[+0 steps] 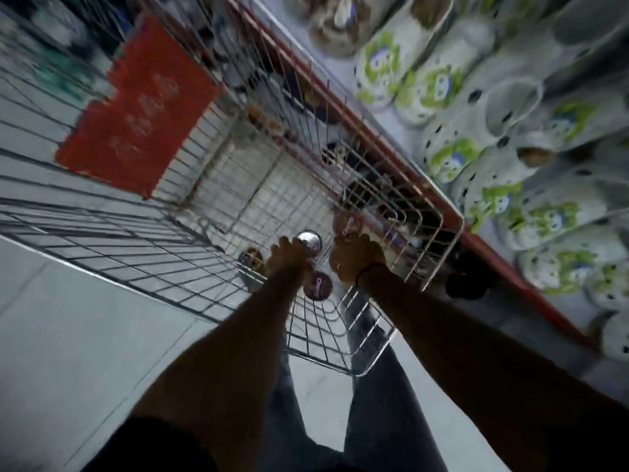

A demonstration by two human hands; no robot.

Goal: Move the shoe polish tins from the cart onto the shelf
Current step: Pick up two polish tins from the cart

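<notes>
Dark trousers [381, 396] above grey floor [85, 335], wire cart [143, 240] beside shelf [483, 243].

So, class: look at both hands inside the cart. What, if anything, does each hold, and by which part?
Both hands, left and right, reach among round tins in the cart; blur hides any grip.

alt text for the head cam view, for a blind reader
Both hands reach down into a wire cart among round shoe polish tins: the left hand over a shiny tin, the right hand beside a maroon tin. Patterned clogs fill the shelf on the right; the image is motion-blurred.
</notes>
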